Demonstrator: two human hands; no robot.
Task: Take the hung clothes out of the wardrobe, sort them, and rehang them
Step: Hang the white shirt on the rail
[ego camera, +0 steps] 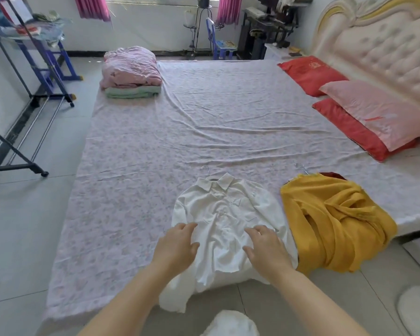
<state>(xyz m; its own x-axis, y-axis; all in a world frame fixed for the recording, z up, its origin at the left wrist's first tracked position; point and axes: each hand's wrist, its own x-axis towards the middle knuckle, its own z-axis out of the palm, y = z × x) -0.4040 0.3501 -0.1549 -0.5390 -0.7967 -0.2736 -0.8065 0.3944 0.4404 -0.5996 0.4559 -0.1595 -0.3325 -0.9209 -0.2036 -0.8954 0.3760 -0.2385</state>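
The white shirt (226, 214) is made of thin, smooth cloth, finely creased. The yellow garment (330, 221) is seen as matt, rougher cloth. The hanger hook (205, 169) is of shiny metal. The bed sheet (204, 117) is thin, wrinkled cloth. The floor tiles (22, 226) are smooth and faintly glossy.

The bed (204, 112) is covered by a wrinkled pale floral sheet. At its near edge a white shirt (218, 209) lies flat with its hanger hook (205, 169) showing above the collar and its hem spilling over the edge, and just beside it on the right a crumpled yellow garment (330, 221) also drapes over the edge. At the far left corner a folded pink quilt (131, 66) sits on a folded green blanket (134, 92), and along the headboard side lie a red pillow (308, 73) and a pink pillow (378, 110) stacked on a second red pillow (357, 134).
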